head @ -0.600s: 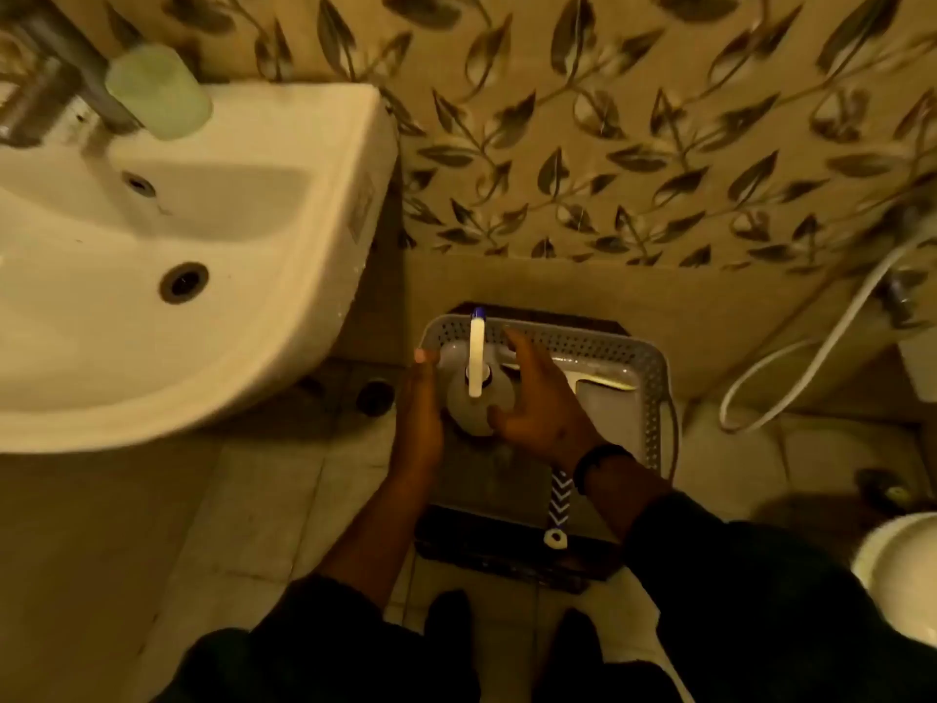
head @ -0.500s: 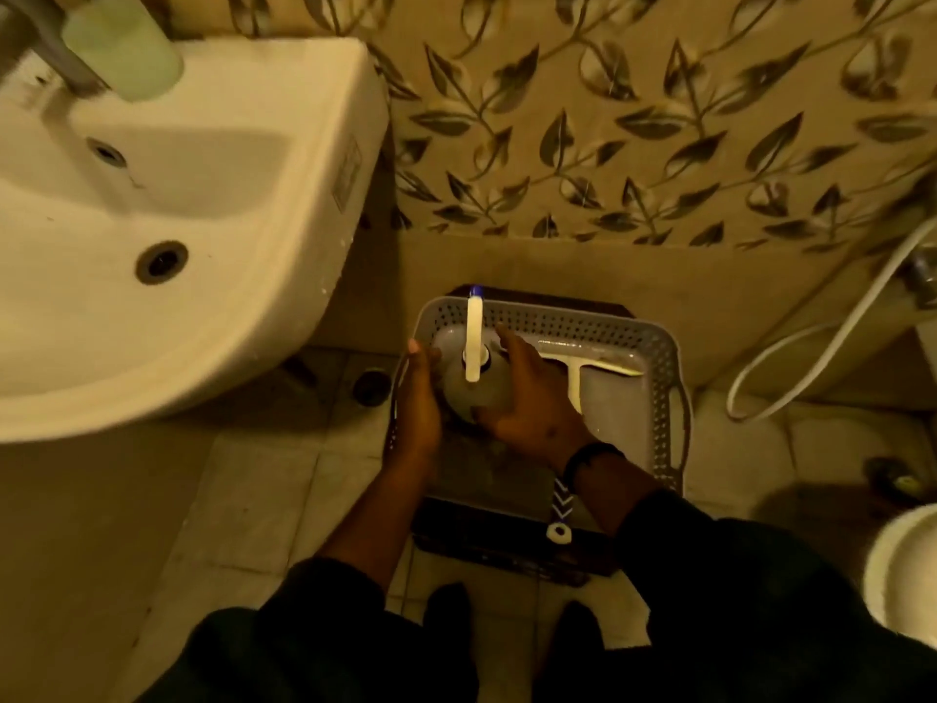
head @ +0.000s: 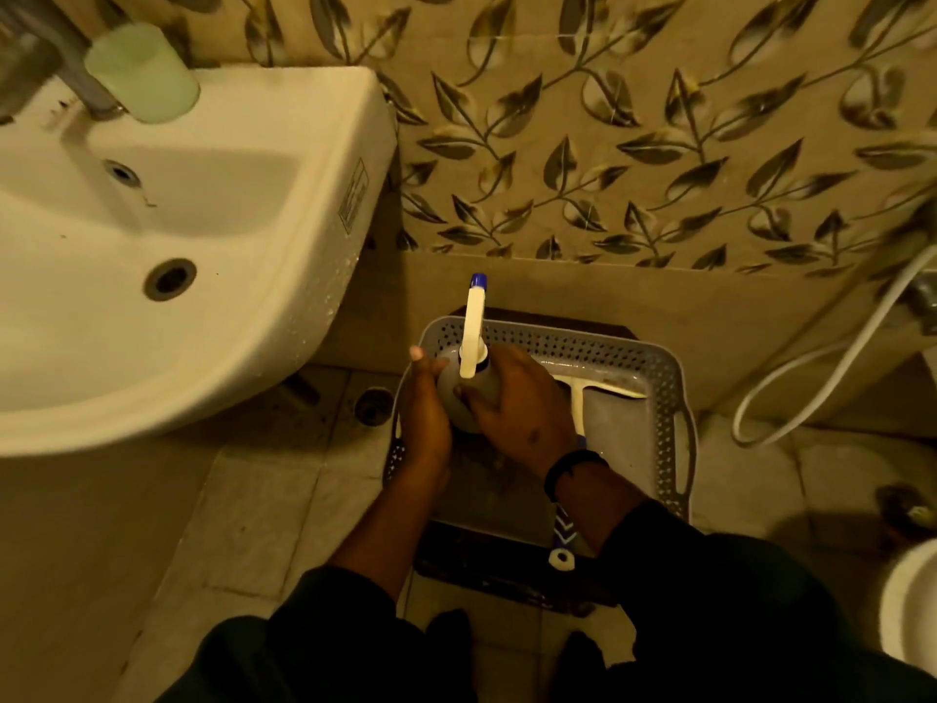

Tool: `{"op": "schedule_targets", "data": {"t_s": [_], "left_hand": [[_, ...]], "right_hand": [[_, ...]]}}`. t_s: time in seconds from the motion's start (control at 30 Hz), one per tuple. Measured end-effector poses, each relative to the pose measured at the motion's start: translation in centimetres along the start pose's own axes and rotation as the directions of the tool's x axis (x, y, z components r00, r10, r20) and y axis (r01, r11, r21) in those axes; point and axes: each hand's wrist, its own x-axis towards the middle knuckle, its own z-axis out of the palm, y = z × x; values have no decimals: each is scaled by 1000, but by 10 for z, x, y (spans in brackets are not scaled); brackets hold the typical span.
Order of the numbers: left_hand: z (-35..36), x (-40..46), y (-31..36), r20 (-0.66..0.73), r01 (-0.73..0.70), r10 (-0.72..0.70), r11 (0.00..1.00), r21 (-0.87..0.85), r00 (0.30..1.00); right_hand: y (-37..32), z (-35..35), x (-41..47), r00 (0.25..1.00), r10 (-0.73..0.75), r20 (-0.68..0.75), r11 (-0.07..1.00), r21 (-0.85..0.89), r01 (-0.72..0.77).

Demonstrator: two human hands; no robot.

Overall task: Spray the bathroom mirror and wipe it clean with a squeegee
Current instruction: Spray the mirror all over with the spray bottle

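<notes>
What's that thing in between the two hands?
A spray bottle. In the head view, the left hand and right hand press on its sides above the basket.

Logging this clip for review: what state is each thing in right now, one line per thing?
Spray bottle: upright, held over the basket, nozzle toward the wall.
Left hand: against the bottle's side.
Right hand: wrapped around the bottle.
Squeegee: lying in the basket, untouched.
Basket: on a dark stand on the floor.
Sink: no water in it.
</notes>
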Motion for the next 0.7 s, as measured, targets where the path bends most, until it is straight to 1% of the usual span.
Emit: {"op": "schedule_targets", "data": {"t_s": [0.07, 0.17, 0.27, 0.33, 0.4, 0.47, 0.57, 0.63, 0.7], "left_hand": [[1, -11, 17, -2, 15, -15, 1000, -13, 1000], [1, -29, 48, 9, -7, 7, 999, -38, 1000], [7, -49, 93, 40, -12, 15, 997, -76, 999], [13, -64, 129, 30, 17, -13, 992, -124, 999], [20, -78, 163, 42, -25, 30, 994, -104, 999], [27, -93, 192, 113, -57, 70, 992, -114, 991], [36, -122, 241, 210, -69, 112, 976, -205, 971], [42, -141, 270, 297, -53, 120, 973, -225, 947], [46, -160, 301, 346, -42, 124, 971, -236, 930]], "right_hand": [[-18, -18, 0, 999, -37, -22, 999, 21, 37], [-49, -52, 0, 994, -81, -71, 996, 40, 84], [-86, -93, 4, 991, -89, -101, 993, 66, 96], [-113, -125, 7, 989, -91, -114, 990, 95, 102], [-141, -159, 11, 987, -96, -132, 984, 134, 113], [-166, -191, 14, 982, -102, -159, 982, 144, 125], [-206, -246, 19, 973, -101, -207, 983, 133, 130], [-229, -278, 23, 963, -115, -242, 981, 125, 149], [-252, -310, 29, 953, -126, -277, 979, 121, 164]]}}
